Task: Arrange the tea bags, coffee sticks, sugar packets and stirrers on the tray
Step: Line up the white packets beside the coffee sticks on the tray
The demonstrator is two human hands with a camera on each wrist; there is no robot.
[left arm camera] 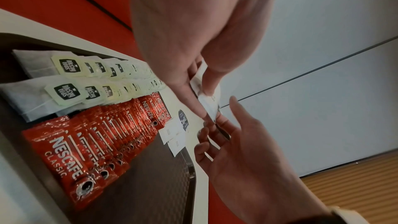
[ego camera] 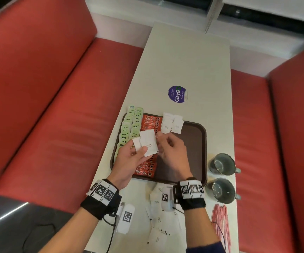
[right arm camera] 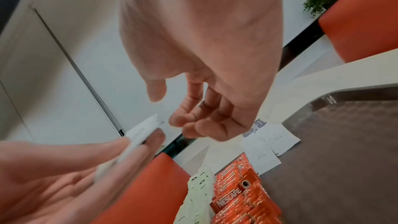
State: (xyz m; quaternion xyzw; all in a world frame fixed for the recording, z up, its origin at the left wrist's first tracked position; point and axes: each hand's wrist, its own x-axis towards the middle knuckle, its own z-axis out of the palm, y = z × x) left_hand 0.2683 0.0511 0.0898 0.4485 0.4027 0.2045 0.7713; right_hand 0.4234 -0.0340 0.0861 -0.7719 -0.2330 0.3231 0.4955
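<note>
Head view showed the left hand (ego camera: 129,157) pinching sugar packets (ego camera: 147,143); right hand (ego camera: 171,150) loosely curled, empty, should peel one toward the tray's (ego camera: 195,143) twelve o'clock.

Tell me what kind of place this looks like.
Probably a cafe or canteen booth: red padded bench seats flank a narrow white table, with a brown serving tray and two cups on it.

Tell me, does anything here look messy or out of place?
Yes. Loose sugar packets lie scattered at odd angles on the table near the person, off the tray. The two sugar packets on the tray overhang its far rim. Tea bags and coffee sticks sit in tidy rows.
</note>
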